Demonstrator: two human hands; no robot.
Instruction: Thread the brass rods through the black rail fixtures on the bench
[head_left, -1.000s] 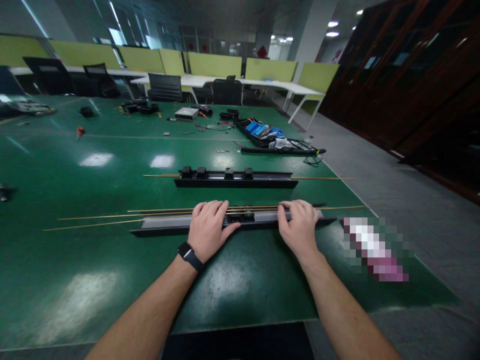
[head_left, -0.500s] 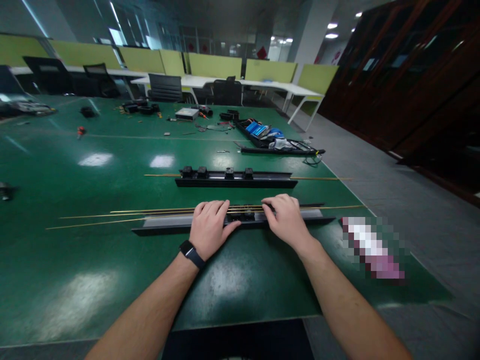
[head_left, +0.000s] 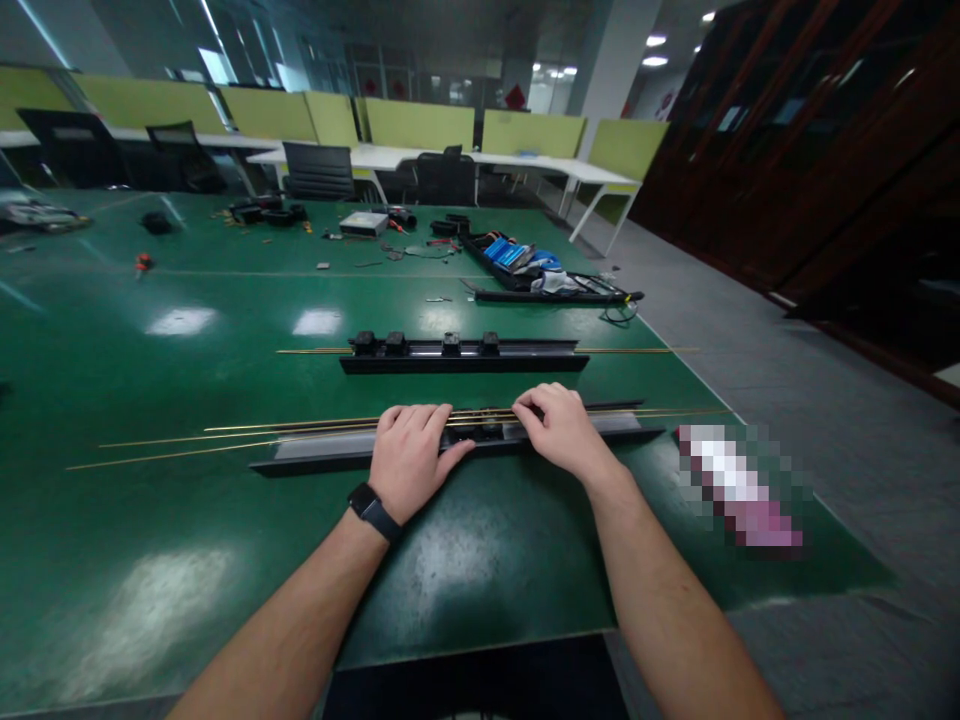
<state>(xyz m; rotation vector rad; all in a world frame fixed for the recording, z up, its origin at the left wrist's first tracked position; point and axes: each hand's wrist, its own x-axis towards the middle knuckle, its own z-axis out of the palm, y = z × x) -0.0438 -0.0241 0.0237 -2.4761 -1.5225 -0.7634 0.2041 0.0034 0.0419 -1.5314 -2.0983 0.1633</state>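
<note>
The left hand [head_left: 411, 450] lies over the golden rods [head_left: 247, 427] and the near black rail [head_left: 322, 444], its thumb spread; I cannot tell if it grips. To its right, the right hand [head_left: 556, 425] pinches one of these rods with finger and thumb, above the rail.

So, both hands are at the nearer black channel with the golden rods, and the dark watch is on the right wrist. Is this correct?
Not quite: the head view shows the dark watch on the left wrist, not the right. The left hand and right hand are indeed at the nearer black channel with the golden rods.
</note>
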